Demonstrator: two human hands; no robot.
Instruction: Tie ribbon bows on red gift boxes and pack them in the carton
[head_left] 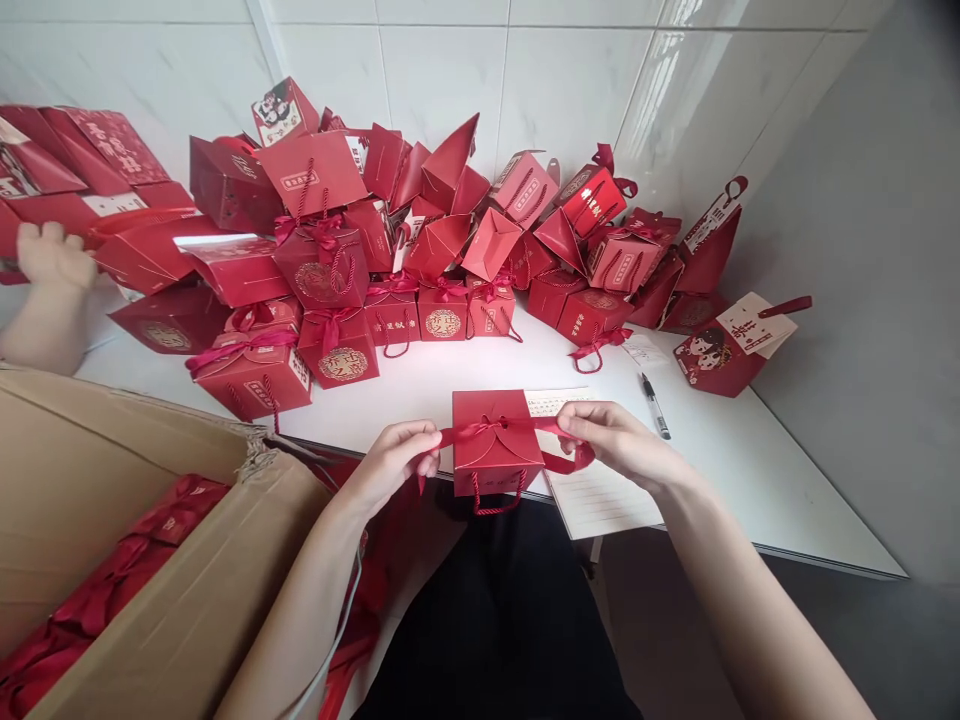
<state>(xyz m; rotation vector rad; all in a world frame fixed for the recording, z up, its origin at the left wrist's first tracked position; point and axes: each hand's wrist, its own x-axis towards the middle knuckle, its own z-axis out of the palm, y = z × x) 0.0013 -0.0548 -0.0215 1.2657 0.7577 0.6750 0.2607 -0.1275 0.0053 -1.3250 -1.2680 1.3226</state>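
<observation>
"At the near edge of the counter [757, 480], what have we got?"

"One red gift box [497, 455], upright, with a ribbon [547, 424] across its top. The left hand [409, 452] pinches the ribbon on one side between thumb and fingers, and the right hand [611, 437] pinches it on the other."

"Anything gripping the box itself?"

"Not that I can see. That's the risk: if one side pulled harder, the box could twist or slide, and it sits right by the edge. I can't tell whether its base overhangs."

"And a hard tug?"

"Might crease the curved flaps on top. If either pinch slipped, the ribbon could slacken."

"What's around it?"

"Lined paper [607, 505] just beside and partly behind the box, a pen [655, 408] farther right. A pile of red boxes [330, 265] leans along the white tiled wall [442, 70]; a knock might topple some."

"The rest of the room?"

"A grey panel [862, 250] on the right. On the left, a cardboard carton [187, 600] with red packages [112, 590] inside, and another person's hand [56, 258] by the boxes; its grip is unclear."
</observation>
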